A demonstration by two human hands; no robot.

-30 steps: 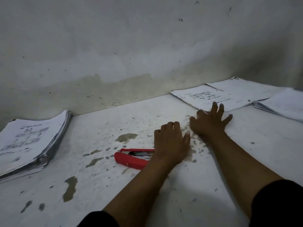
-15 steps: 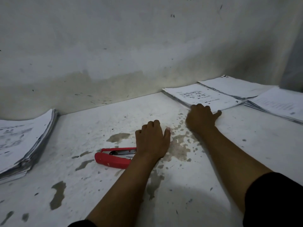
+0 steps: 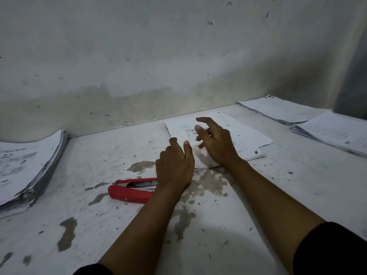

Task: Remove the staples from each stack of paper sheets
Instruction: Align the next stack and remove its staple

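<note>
Both grips released, left (image 3: 174,165) beside stack (image 3: 238,135), right (image 3: 216,143) above: risks tearing sheets, stapler (image 3: 129,192) unreached.

I see a white table (image 3: 297,195) with paint worn off in brownish patches, the largest near its middle. Behind it stands a pale wall (image 3: 158,56), stained darker along the bottom and flecked with small dark marks, possibly scuffs; the dim light leaves me unsure.
</note>
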